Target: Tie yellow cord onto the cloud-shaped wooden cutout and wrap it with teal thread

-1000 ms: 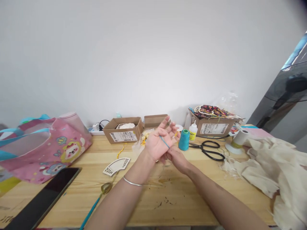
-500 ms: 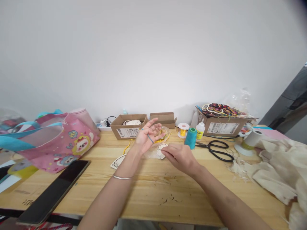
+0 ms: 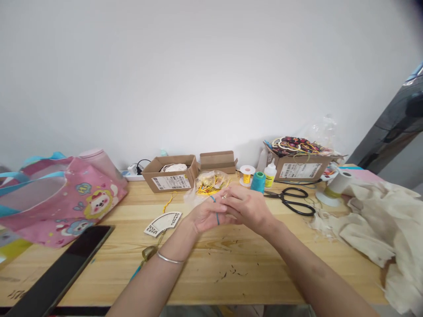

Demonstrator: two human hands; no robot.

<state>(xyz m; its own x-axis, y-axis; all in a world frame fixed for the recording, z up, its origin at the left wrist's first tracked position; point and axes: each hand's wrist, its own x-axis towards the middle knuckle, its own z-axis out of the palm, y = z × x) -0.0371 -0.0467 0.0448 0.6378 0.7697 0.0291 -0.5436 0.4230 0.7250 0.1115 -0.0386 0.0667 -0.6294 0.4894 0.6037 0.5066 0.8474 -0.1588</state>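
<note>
My left hand (image 3: 209,215) is turned palm up, with teal thread (image 3: 217,218) looped around its fingers, which are curled in against the other hand. My right hand (image 3: 247,208) comes over from the right, fingertips pinched together and touching the left fingers. What the right fingertips hold is hidden. To the left lies a pale fan-shaped wooden piece (image 3: 163,223) with cut-out patterns. A yellow cord (image 3: 169,201) runs above it. Below it, a small brass-coloured piece (image 3: 150,252) is partly covered by my left forearm. A teal thread cone (image 3: 258,182) stands just beyond my right hand.
Behind the hands are a plastic bag with yellow threads (image 3: 211,182) and a cardboard box (image 3: 170,174). Black scissors (image 3: 294,200), a glue bottle (image 3: 270,174), a yellow spool (image 3: 246,176) and cream cloth (image 3: 366,220) are to the right. A phone (image 3: 66,268) and pink bag (image 3: 89,193) lie left.
My hands have come together; the left fingers, spread before, now curl against the right. The round pale wooden piece near my right fingertips is out of sight. The view has shifted slightly.
</note>
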